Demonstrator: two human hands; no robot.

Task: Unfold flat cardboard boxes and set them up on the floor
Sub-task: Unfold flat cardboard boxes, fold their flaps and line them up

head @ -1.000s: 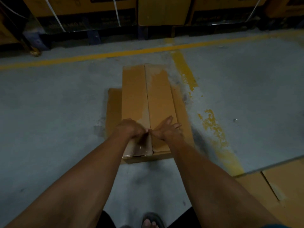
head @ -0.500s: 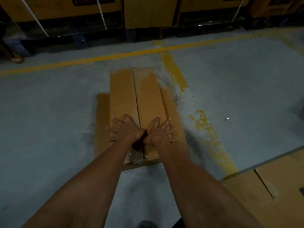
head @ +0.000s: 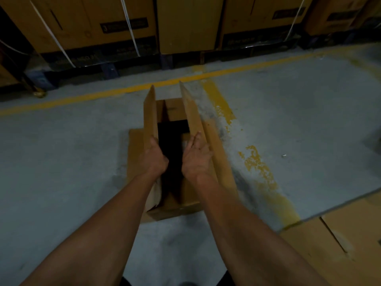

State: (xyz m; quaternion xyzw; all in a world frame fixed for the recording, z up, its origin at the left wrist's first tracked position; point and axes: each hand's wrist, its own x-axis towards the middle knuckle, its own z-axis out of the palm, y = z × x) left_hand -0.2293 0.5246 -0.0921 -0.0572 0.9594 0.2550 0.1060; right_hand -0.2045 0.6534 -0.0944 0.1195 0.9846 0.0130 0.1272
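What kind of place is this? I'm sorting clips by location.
Probably a warehouse or factory storage area: strapped cartons stacked along the far side, a yellow painted line on the bare concrete floor, and a cardboard box being opened.

A box stands on the floor straight ahead, its two long flaps upright. The left hand lies against the left flap, the right hand against the right flap. Behind the box runs a floor line, and behind that a row of stacked cartons. Flat cardboard lies at near right.
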